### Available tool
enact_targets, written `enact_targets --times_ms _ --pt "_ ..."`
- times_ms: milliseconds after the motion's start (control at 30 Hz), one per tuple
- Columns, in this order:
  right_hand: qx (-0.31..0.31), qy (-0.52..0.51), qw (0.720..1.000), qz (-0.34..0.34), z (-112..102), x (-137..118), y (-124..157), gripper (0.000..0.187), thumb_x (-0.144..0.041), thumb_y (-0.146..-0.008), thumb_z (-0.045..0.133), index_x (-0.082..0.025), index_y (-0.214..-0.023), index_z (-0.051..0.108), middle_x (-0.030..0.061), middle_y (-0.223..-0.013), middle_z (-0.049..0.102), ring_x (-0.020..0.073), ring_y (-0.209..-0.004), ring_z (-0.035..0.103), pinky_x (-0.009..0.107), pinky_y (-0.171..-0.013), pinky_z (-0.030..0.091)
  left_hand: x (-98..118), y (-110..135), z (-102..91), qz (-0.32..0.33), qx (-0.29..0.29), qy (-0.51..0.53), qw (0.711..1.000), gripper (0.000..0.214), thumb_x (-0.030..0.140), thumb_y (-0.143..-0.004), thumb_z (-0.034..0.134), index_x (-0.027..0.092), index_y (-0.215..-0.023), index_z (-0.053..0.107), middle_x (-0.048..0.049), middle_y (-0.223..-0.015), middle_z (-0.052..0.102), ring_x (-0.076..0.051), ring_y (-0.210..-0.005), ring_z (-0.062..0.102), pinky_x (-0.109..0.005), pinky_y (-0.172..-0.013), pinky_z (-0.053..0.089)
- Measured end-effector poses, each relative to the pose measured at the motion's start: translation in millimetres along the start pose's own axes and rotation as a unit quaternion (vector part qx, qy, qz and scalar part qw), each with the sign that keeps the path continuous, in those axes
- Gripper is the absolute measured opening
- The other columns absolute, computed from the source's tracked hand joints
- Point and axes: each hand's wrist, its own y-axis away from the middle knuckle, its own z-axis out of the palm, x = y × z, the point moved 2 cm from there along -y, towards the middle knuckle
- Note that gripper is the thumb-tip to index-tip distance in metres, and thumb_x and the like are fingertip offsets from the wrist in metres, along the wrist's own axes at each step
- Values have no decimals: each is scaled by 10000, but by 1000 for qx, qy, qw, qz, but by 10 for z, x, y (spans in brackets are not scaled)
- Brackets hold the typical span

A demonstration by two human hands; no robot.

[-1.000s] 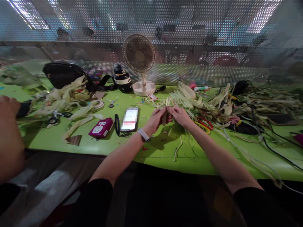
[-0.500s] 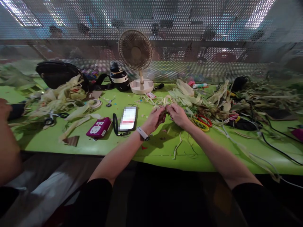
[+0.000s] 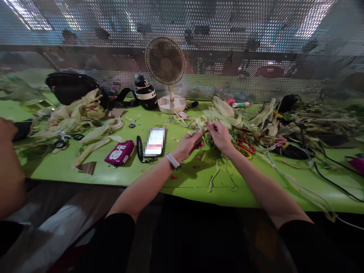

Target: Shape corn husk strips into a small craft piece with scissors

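Observation:
My left hand (image 3: 189, 144) and my right hand (image 3: 219, 135) meet above the green table (image 3: 187, 178), just in front of a heap of pale corn husks (image 3: 224, 115). Both hands pinch a thin pale husk strip (image 3: 199, 131) that runs between them. My right hand is raised a little, its fingers closed on the strip's upper end. My left hand, with a watch (image 3: 173, 161) on the wrist, grips the lower end. Loose husk strands (image 3: 214, 177) lie on the table under my hands.
A phone (image 3: 155, 142), a pink power bank (image 3: 120, 152) and scissors (image 3: 66, 138) lie left of my hands. A small fan (image 3: 166, 68), a bottle (image 3: 144, 93) and a black bag (image 3: 71, 88) stand at the back. Red and yellow loops (image 3: 246, 147) and cables (image 3: 335, 178) lie right. Another person's arm (image 3: 8, 167) is at far left.
My right hand has risen and drawn slightly apart from my left, stretching the husk strip between them. The other person's arm at the left has shifted a little.

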Motion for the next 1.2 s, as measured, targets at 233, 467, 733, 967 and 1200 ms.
enact_targets --times_ms 233,467,733,967,1200 --pt "-50 -72 992 86 40 -5 36 364 -585 -833 565 -241 -747 482 -43 -563 535 144 -537 518 282 -538 378 -22 -169 -117 53 69 102 991 223 348 -897 589 146 -922 680 -55 -832 752 -158 -855 710 -276 -815 523" --pt "-145 -154 970 121 203 -62 107 433 -610 -734 681 -206 -731 525 -21 -657 579 135 -648 551 284 -642 442 -62 -165 -137 155 59 42 985 295 458 -790 717 179 -885 721 -56 -942 766 -189 -1044 681 -300 -934 508" --pt "-200 -372 885 194 339 -76 224 549 -571 -512 867 -209 -820 594 -73 -650 540 78 -590 467 258 -660 495 -19 -163 -127 139 70 31 987 413 464 -628 837 161 -897 755 -59 -850 768 -200 -902 712 -343 -919 509" --pt "-223 -291 916 160 300 -21 174 512 -624 -579 808 -200 -712 554 -72 -586 515 78 -550 471 248 -584 438 13 -175 -164 156 103 49 981 377 420 -594 863 140 -816 743 -43 -802 744 -149 -779 691 -279 -788 527" --pt "-225 -226 941 114 283 -49 164 451 -608 -647 749 -209 -715 550 -60 -605 537 105 -580 514 273 -618 441 68 -234 -268 164 103 -5 981 375 520 -714 760 159 -807 719 -55 -787 730 -174 -801 680 -298 -751 522"
